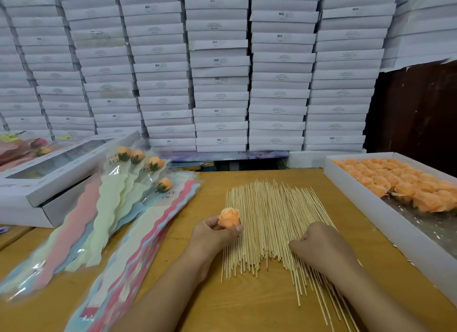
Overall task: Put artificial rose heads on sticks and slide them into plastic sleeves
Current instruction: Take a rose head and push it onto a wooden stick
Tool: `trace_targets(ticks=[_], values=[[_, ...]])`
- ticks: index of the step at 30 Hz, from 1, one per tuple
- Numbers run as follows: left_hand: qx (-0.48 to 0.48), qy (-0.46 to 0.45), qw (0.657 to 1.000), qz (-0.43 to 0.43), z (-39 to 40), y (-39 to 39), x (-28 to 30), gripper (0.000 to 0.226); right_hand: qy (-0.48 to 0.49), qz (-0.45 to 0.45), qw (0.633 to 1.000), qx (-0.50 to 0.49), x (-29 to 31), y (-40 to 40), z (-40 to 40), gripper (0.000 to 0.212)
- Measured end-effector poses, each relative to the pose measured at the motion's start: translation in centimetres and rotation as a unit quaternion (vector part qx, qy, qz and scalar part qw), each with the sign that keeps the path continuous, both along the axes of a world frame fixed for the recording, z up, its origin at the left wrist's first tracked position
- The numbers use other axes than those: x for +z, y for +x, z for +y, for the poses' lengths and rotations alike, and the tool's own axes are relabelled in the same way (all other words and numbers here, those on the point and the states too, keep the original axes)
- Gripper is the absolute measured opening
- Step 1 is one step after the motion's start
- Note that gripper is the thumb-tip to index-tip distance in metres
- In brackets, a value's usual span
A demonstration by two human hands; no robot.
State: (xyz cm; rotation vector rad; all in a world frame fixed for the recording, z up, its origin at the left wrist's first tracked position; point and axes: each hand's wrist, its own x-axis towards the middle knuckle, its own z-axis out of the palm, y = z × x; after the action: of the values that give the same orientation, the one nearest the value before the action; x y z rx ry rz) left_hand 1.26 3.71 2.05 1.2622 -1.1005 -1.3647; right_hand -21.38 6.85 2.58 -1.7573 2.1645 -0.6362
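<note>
Right hand (319, 245), knuckles curled down onto pale wooden sticks (267, 223) running straight away from camera, grip on one hidden; left hand (215, 232) beside them, pinching orange foam rose head (228, 218).

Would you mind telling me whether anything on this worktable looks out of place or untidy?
Mostly orderly. The sticks lie in a loose pile whose near end fans out, a few strays slanting toward the table edge. The rose tray is emptied at its near end, showing crinkled plastic. The left hand holds a rose head.
</note>
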Motion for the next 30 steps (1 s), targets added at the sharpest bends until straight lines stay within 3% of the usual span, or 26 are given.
trace_targets(ticks=[3,5,9,11,13,15,17,19,22,25,30], values=[[0.009,0.018,0.998,0.063,-0.4,0.3,0.1,0.056,0.000,-0.073,0.997,-0.001,0.1,-0.8,-0.3,0.045],[0.002,0.018,0.994,0.107,-0.5,0.5,0.3,0.057,-0.017,-0.123,0.992,0.000,0.3,-1.4,-0.4,0.047],[-0.009,0.022,0.982,0.185,-0.6,0.7,0.4,0.055,-0.049,-0.289,0.956,0.025,0.9,-2.4,0.1,0.030],[-0.010,0.023,0.978,0.207,-0.7,0.9,0.4,0.056,-0.037,-0.397,0.915,0.060,1.8,-2.8,0.4,0.019],[-0.010,0.018,0.977,0.212,-0.9,1.0,0.4,0.055,-0.034,-0.519,0.847,0.113,2.7,-3.1,0.7,0.017],[-0.013,0.015,0.978,0.209,-1.0,1.2,0.3,0.055,-0.026,-0.623,0.767,0.152,3.2,-3.3,0.8,0.034],[-0.021,0.014,0.980,0.199,-1.0,1.2,0.2,0.058,0.012,-0.667,0.724,0.175,3.4,-3.0,0.8,0.048],[-0.028,0.014,0.980,0.195,-1.0,1.2,0.1,0.061,0.038,-0.648,0.742,0.168,3.3,-2.0,0.7,0.046],[-0.026,0.017,0.980,0.199,-0.9,1.2,0.3,0.056,0.006,-0.555,0.818,0.153,2.7,-1.0,0.6,0.034],[-0.023,0.015,0.971,0.236,-1.1,1.3,0.4,0.053,-0.040,-0.462,0.864,0.196,2.5,-0.7,1.4,0.028],[-0.020,0.020,0.948,0.318,-1.0,1.8,0.7,0.038,-0.099,-0.249,0.935,0.232,1.5,-0.6,1.6,0.041]])
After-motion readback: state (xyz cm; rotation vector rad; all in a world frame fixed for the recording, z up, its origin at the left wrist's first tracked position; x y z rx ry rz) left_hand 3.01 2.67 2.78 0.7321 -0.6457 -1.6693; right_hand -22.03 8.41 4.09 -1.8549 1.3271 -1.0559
